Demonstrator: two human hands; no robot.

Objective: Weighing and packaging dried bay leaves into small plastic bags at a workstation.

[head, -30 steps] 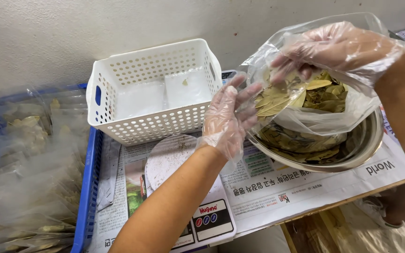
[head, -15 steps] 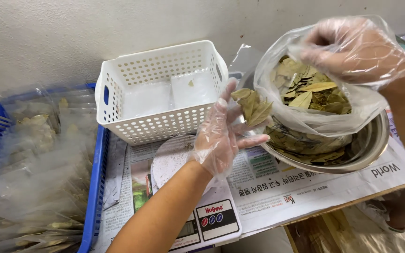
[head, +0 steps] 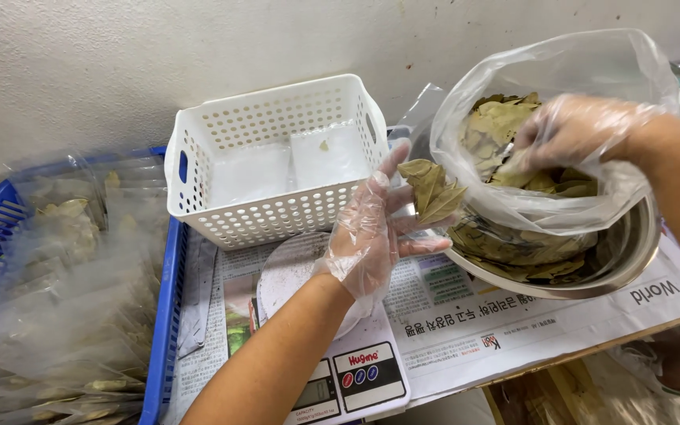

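Your left hand [head: 371, 236], in a thin clear glove, holds a small bunch of dry leaves [head: 432, 191]. Your fingers are spread wide and only your thumb and fingertips pinch the bunch. It hangs in the air between the white basket [head: 273, 161] and the metal bowl [head: 592, 260], just above the round plate of the kitchen scale [head: 324, 330].

Your right hand [head: 572, 134], gloved too, is deep inside the clear plastic bag [head: 545, 102] that sits in the bowl. The fingers are curled in among the leaves there, but the crinkly plastic blurs them, so I cannot tell if they are gripping any.

To do this part well, keep the pinch soft. These leaves look dry and could snap if you squeeze hard. Lower the bunch down flat onto the middle of the scale plate, so no leaf hangs over the edge or leans on the basket. Let go slowly, so nothing sticks to your glove. Keep your arm off the plate, or the weight may read wrong. Your arm now covers part of the scale's little screen, so move it aside to read it.

The blue crate [head: 163, 315] on your left holds many clear bags with leaves in them.
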